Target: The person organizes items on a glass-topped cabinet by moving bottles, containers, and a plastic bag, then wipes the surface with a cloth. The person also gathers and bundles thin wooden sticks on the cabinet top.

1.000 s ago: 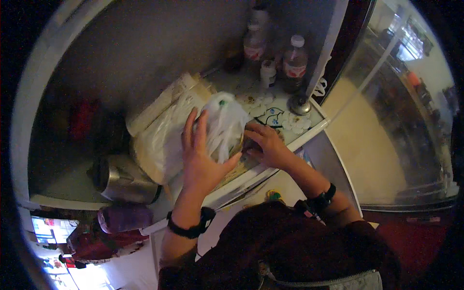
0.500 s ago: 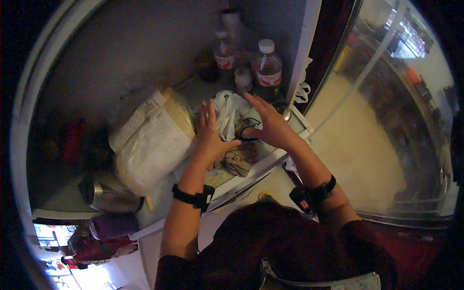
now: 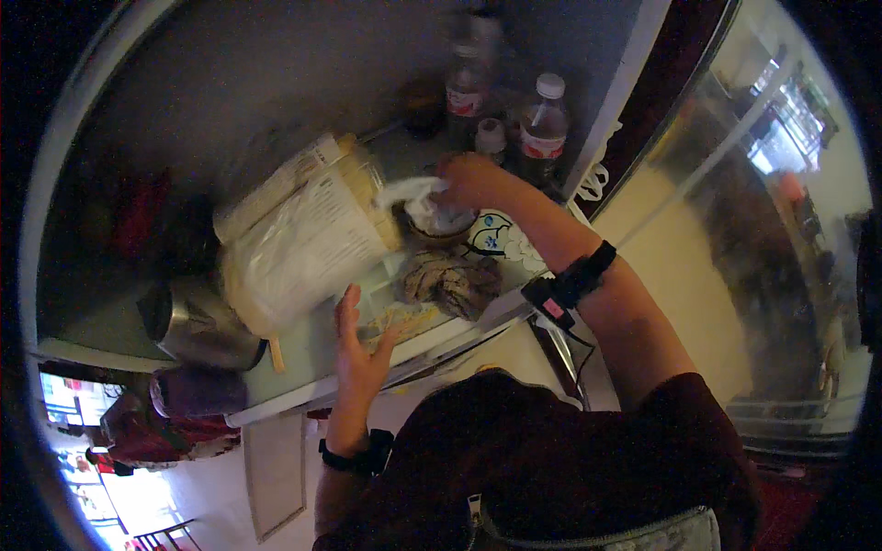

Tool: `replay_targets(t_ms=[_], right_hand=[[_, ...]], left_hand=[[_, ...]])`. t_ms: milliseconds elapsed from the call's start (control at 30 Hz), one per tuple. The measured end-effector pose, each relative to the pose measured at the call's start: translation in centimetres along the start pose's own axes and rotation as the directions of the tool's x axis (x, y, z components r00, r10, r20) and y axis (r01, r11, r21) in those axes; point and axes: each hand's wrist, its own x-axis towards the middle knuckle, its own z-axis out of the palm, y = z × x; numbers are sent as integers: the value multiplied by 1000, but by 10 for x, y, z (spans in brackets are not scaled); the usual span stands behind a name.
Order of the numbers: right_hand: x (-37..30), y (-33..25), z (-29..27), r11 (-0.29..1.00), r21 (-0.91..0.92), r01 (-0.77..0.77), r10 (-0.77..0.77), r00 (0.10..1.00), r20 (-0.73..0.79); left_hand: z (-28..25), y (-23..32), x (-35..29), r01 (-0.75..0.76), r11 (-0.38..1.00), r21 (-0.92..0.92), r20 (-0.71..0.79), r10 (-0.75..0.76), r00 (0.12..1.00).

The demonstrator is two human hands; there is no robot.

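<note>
My right hand [image 3: 470, 182] is closed on a white plastic bag [image 3: 412, 191], whose loose end sticks out to the left of the fingers. The bag lies over a round, bowl-like thing [image 3: 441, 237], mostly hidden by the bag and the hand. In front of it sits a crumpled brown patterned cloth [image 3: 452, 283]. My left hand [image 3: 361, 354] is held over the shelf's front edge, fingers apart and nothing in it. The thing nearest it is a large clear plastic package [image 3: 303, 248] with pale contents and a printed white sheet.
Clear bottles with white caps, one at the right [image 3: 544, 129] and one further back [image 3: 466, 92], stand behind my right hand. Between them is a small white-topped bottle [image 3: 491, 138]. A metal kettle-like vessel [image 3: 207, 323] lies left, beside a wooden stick [image 3: 277, 355]. A glass door [image 3: 717, 257] is at right.
My left hand has dropped back toward the shelf's front edge. My right hand has reached in and taken hold of the white plastic bag. The view has shifted slightly.
</note>
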Motion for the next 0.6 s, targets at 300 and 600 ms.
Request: replay_targets(t_ms=[300, 600], right_hand=[[-15, 22, -14, 783, 619, -56, 83, 996, -15], [-52, -5, -49, 770, 618, 155, 97, 930, -355]], left_hand=[[-6, -28, -12, -30, 989, 142, -41, 36, 998], [-12, 15, 34, -136, 988, 72, 20, 135, 991]])
